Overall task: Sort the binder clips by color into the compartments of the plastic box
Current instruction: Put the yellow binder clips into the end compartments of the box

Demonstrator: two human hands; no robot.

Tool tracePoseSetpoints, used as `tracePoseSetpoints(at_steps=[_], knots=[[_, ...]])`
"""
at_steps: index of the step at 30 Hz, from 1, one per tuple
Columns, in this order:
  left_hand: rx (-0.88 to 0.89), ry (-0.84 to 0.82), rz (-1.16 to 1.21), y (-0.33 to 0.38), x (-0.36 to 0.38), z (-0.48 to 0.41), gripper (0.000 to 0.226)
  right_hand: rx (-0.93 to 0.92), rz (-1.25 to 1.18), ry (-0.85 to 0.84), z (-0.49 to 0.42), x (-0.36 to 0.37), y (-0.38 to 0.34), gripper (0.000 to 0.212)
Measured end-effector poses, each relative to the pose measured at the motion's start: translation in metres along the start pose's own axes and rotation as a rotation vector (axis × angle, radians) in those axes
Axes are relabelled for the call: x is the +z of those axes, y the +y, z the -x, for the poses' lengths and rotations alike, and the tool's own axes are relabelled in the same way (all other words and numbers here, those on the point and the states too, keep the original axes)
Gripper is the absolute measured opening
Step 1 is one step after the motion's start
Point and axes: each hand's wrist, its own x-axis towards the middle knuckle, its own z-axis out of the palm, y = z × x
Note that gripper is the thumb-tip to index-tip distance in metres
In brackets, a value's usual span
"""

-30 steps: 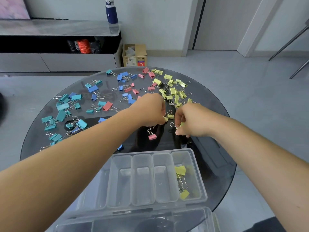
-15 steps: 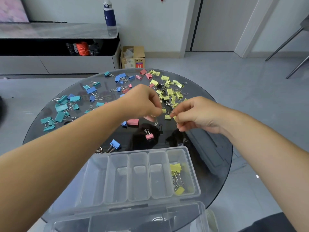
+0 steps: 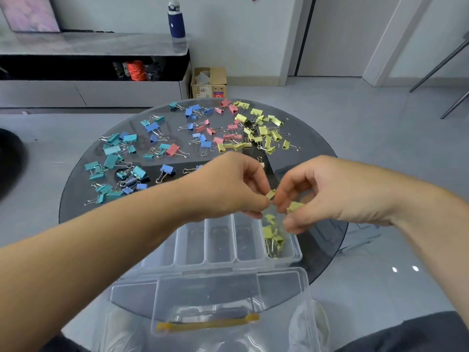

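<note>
A clear plastic box (image 3: 220, 261) with several long compartments stands at the near edge of a round dark glass table (image 3: 76, 199), its lid (image 3: 228, 295) folded open toward me. The rightmost compartment holds several yellow clips (image 3: 272, 236). My left hand (image 3: 228, 186) pinches a small yellow clip (image 3: 271, 194) above that compartment. My right hand (image 3: 330, 191) pinches another yellow clip (image 3: 294, 207) just beside it. Loose clips cover the far table: teal (image 3: 111, 158) at left, blue (image 3: 195, 110) and pink (image 3: 210, 130) in the middle, yellow (image 3: 264, 130) at right.
Behind the table stand a cardboard box (image 3: 209, 82) on the floor and a low cabinet (image 3: 88, 62) with a blue bottle (image 3: 176, 19) on top. Metal chair legs (image 3: 446, 72) show at far right.
Both hands came back from the yellow pile toward me, each with a yellow clip, and now hang over the box's right compartment. More yellow clips lie in that compartment.
</note>
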Motion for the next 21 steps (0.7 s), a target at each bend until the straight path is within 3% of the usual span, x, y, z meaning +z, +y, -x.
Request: tracePoseSetpoints(at_steps=[5,8,10,13,15,18,20,21], knots=[[0.123,0.041,-0.449,-0.001,0.006,0.004,0.011,-0.005,0.149,0.066,-0.001,0.008,-0.003,0.032],[0.159,-0.017,-0.656,0.000,0.007,0.008,0.008,-0.016,0.094,0.076,-0.003,0.005,-0.001,0.032],[0.165,-0.065,-0.711,0.001,0.005,0.008,0.003,-0.021,0.018,0.039,-0.005,0.000,0.002,0.029],[0.161,-0.051,-0.596,0.004,-0.006,0.003,0.009,-0.048,-0.092,-0.010,-0.015,-0.005,0.006,0.017],[0.155,0.021,-0.537,0.004,-0.019,-0.010,0.009,-0.058,-0.068,0.120,-0.032,-0.013,0.012,0.010],[0.099,0.135,-0.629,-0.002,-0.036,-0.044,0.006,-0.015,0.199,0.448,-0.071,-0.033,0.028,0.009],[0.017,0.177,-0.781,-0.008,-0.037,-0.072,0.037,0.044,0.439,0.573,-0.099,-0.042,0.037,0.011],[-0.022,0.177,-0.851,-0.010,-0.035,-0.085,0.056,0.080,0.552,0.583,-0.112,-0.044,0.042,0.027]])
